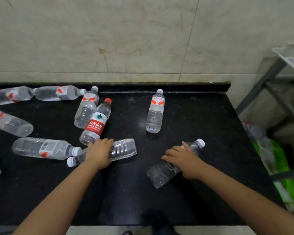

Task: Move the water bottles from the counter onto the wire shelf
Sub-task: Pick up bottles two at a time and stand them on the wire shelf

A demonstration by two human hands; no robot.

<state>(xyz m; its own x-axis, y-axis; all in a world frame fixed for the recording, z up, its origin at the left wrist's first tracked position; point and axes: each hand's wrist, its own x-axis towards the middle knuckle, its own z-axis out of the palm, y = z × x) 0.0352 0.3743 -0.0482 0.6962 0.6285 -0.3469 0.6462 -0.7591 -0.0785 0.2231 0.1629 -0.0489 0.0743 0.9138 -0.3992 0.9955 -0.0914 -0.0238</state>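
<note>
Several clear water bottles lie on the black counter [193, 116]. My left hand [98, 152] is wrapped over the middle of a lying bottle [124, 149] whose white cap points left. My right hand [185, 160] rests on a second lying bottle [161, 173], its white cap pointing up-right. A white-capped bottle [155, 111] lies alone farther back. A red-capped, red-labelled bottle [96, 122] lies just beyond my left hand. The wire shelf [292, 56] shows at the upper right edge, beyond the counter's end.
More bottles [42, 148] are scattered across the counter's left side, up to the tiled wall [126, 39]. Right of the counter, the shelf's grey frame [261, 85] stands over a green package [282, 167] and another bottle lower down.
</note>
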